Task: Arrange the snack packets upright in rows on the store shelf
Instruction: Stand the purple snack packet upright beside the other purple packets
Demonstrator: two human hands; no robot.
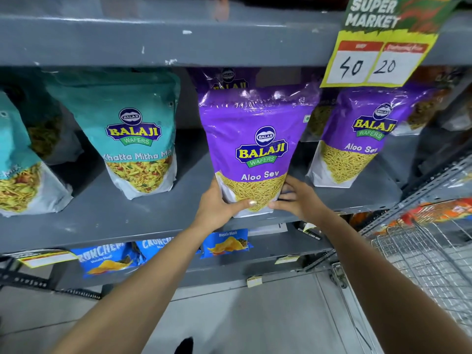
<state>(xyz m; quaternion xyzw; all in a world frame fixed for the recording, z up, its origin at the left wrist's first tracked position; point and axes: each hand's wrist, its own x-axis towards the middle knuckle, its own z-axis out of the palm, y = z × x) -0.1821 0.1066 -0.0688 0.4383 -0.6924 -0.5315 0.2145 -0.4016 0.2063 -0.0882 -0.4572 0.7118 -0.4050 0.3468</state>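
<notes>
A purple Aloo Sev packet [255, 139] stands upright at the front edge of the grey shelf [107, 221]. My left hand [217, 205] grips its bottom left corner, thumb across the front. My right hand [297, 198] holds its bottom right corner. Behind it another purple packet [224, 77] peeks out. A second Aloo Sev packet [357, 139] stands to the right. A teal Khatta Mitha Mix packet [135, 134] stands to the left, with another teal packet [18, 162] at the far left.
A yellow price tag [378, 54] hangs from the shelf above. Blue chip packets [107, 256] lie on the lower shelf. A wire basket [429, 251] with an orange packet stands at the right. Grey floor lies below.
</notes>
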